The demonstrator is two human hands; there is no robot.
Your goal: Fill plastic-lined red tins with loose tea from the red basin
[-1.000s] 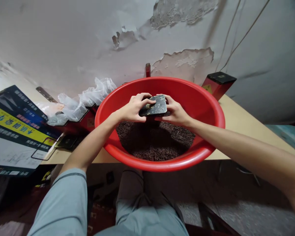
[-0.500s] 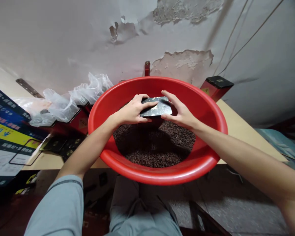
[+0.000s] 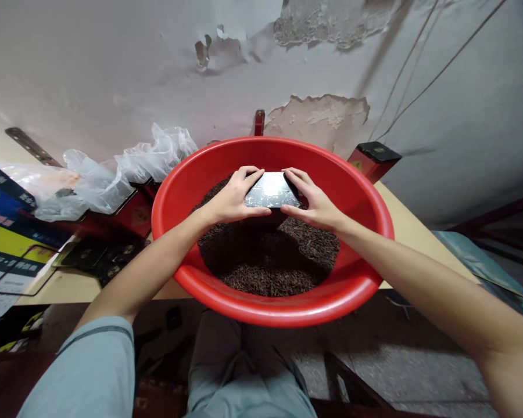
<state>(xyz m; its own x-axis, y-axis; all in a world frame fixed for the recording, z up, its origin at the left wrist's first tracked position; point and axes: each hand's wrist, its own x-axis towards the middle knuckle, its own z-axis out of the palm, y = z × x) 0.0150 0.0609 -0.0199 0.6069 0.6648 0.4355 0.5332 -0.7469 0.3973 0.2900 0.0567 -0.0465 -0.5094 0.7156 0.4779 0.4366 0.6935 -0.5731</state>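
Observation:
A big red basin point(image 3: 200, 174) rests on the table edge in front of me, holding dark loose tea leaves point(image 3: 270, 261). Over the leaves I hold a small flat dark packet point(image 3: 271, 191) with a shiny, glaring top. My left hand point(image 3: 233, 197) grips its left edge, fingers curled over the top. My right hand point(image 3: 314, 200) grips its right edge the same way. The packet lies almost flat, close above the leaves near the basin's far side.
Crumpled clear plastic bags point(image 3: 113, 171) lie left of the basin, over red boxes point(image 3: 131, 215). Dark and yellow printed cartons point(image 3: 9, 232) sit at the far left. A red box with a black lid point(image 3: 372, 157) stands behind right. The peeling wall point(image 3: 287, 69) rises directly behind the wooden table point(image 3: 414, 220).
The packet has tilted flatter and sunk toward the leaves, its top now catching glare. My right hand, open over it half a second ago, has closed on its right edge.

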